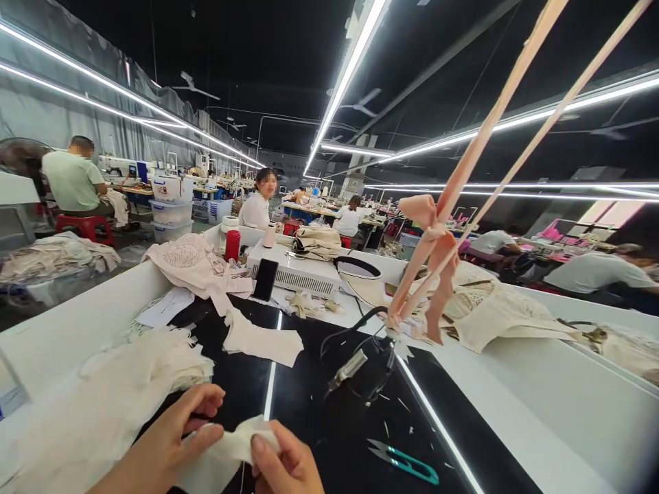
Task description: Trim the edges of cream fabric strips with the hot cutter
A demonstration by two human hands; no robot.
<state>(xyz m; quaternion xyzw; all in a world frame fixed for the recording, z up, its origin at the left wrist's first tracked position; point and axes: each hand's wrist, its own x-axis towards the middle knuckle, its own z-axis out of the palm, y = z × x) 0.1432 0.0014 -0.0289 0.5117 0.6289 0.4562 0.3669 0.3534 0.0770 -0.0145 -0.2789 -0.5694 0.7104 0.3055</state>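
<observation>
Head camera view: left hand (169, 439) and right hand (288, 466) both pinch a small cream fabric piece (234, 446) stretched crosswise between them above the black tabletop (329, 425), thread snips (404, 461) lying just right.

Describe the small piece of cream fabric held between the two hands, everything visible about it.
The cream fabric piece is small, soft and thin, looks like a light woven or knit cloth, crumpled and bunched in the middle. It is pinched from both sides at the bottom of the view: the left hand grips its left end with thumb and fingers, the right hand presses its right end with the thumb. It sits just above the black work surface. A thin thread seems to hang below it.
</observation>
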